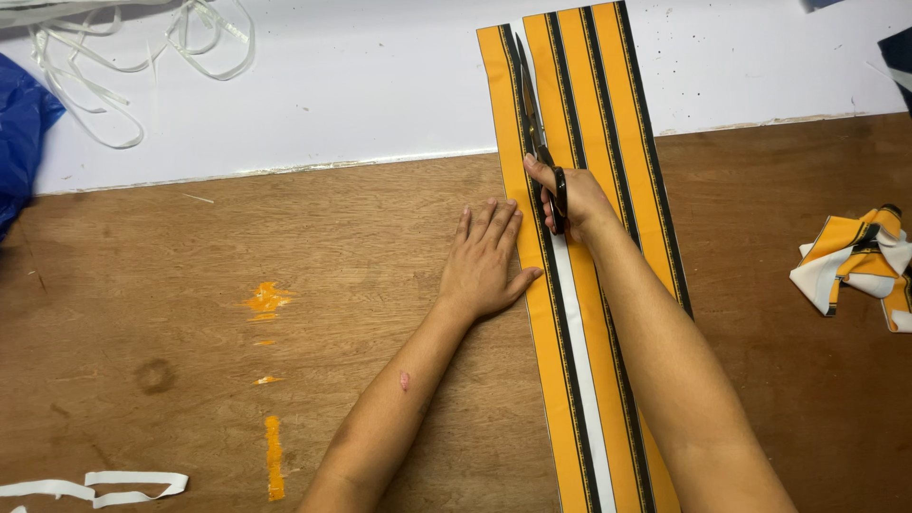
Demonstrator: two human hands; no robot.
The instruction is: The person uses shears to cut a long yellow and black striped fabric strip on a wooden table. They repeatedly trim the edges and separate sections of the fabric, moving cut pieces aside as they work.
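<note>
Brown wooden tabletop [190, 285], scuffed, orange paint smears left of centre, with a white sheet [332, 85] covering its far part. Your striped fabric strip [608, 142], orange with black lines and a white band, runs lengthwise from the near edge up onto the white sheet.

Your right hand [570, 195] is closed through the handles of the scissors [532, 114]. Blades point away from you, lying along the black line near the strip's left edge. Whether the blades are parted or shut I can't tell; they look close to a single line from here. The grip sits on the strip, and the tips reach well ahead of it, over the part lying on white.

Your left hand [484, 261] is flat, fingers spread and together-ish, holding nothing. Palm rests on bare wood, thumb touching the strip's left edge just behind the scissor handles. Judging by that, it pins the fabric so the edge stays straight and taut against the blades.

Off to the sides: a crumpled scrap of the same fabric [860, 261] at right, well apart; loose white offcut strips [123, 66] far left on the sheet; another white strip [104, 486] near left; blue plastic [19, 133] at the left edge.
</note>
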